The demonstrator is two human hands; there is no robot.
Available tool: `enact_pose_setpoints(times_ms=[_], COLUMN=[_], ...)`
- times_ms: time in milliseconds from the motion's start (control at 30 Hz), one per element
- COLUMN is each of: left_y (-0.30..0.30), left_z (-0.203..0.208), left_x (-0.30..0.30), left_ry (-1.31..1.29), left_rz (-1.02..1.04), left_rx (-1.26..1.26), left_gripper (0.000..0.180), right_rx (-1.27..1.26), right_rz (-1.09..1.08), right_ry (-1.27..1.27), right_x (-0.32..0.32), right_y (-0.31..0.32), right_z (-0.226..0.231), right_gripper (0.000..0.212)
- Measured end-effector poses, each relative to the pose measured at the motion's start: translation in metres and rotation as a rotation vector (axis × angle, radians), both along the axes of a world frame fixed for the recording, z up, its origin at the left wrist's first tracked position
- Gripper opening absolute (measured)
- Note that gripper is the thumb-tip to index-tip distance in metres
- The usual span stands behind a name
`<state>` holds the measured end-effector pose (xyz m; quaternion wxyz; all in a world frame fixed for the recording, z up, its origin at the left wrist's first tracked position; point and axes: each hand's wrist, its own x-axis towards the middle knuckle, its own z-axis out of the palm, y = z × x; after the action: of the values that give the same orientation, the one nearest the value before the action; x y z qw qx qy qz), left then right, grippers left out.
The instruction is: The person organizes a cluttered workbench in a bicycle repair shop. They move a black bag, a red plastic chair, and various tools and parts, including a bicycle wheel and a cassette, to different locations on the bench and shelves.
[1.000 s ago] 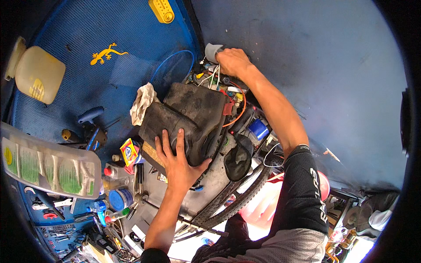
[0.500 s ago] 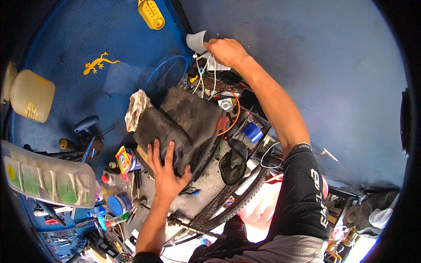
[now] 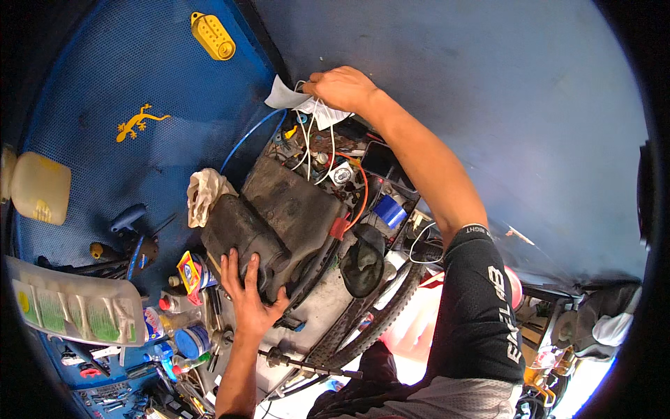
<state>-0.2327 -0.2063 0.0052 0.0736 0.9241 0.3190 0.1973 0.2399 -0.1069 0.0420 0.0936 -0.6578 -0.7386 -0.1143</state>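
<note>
My left hand (image 3: 251,300) lies with spread fingers on a dark, worn, folded sheet (image 3: 296,199) that looks like rubber or heavy cloth. At the far corner, where two walls meet, my right hand (image 3: 342,89) has its fingers closed on white paper (image 3: 285,93); the fingertips are partly hidden. A white cable (image 3: 307,140) loops down right below these fingers, and whether they grip it too I cannot tell. Crumpled beige paper (image 3: 206,195) sits against the left end of the dark sheet.
Small parts, an orange cable (image 3: 365,185), a blue roll (image 3: 389,211) and a phone-like dark slab (image 3: 384,164) crowd the bench. Bottles and a blue-lidded jar (image 3: 192,341) stand at the left. Bicycle tyres (image 3: 380,321) are in front of me. A clear plastic holder (image 3: 77,300) juts in at left.
The view has shifted a little. My right hand has drawn the white paper slightly down and nearer, and more of the paper shows. My left hand stays on the dark sheet.
</note>
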Motion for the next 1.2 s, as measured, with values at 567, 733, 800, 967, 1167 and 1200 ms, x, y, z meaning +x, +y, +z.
enact_pose_setpoints(times_ms=[567,733,800,967,1167,1200], left_y=[0.002,0.002,0.003,-0.002,0.005,0.005], left_z=[-0.006,-0.006,-0.007,-0.008,-0.011,-0.010], left_x=[-0.003,-0.003,-0.001,-0.003,0.001,0.001], left_ry=[0.017,0.004,-0.025,-0.048,-0.066,-0.063], left_rz=[-0.003,0.003,0.004,0.040,0.010,0.017], left_rx=[0.048,0.040,0.039,0.021,0.040,0.047], left_gripper=[0.094,0.094,0.093,0.091,0.093,0.093], right_rx=[0.337,0.136,-0.170,-0.664,0.164,0.270], right_rz=[-0.076,0.029,0.196,0.216,0.258,0.265], right_ry=[0.502,0.668,0.678,0.650,0.815,0.814], right_x=[-0.027,-0.045,-0.036,-0.047,-0.078,-0.101], right_y=[0.011,0.031,0.033,0.024,0.018,0.019], right_z=[-0.002,0.006,0.014,0.061,0.019,0.010], right_gripper=[0.027,0.038,0.057,0.061,0.022,0.021])
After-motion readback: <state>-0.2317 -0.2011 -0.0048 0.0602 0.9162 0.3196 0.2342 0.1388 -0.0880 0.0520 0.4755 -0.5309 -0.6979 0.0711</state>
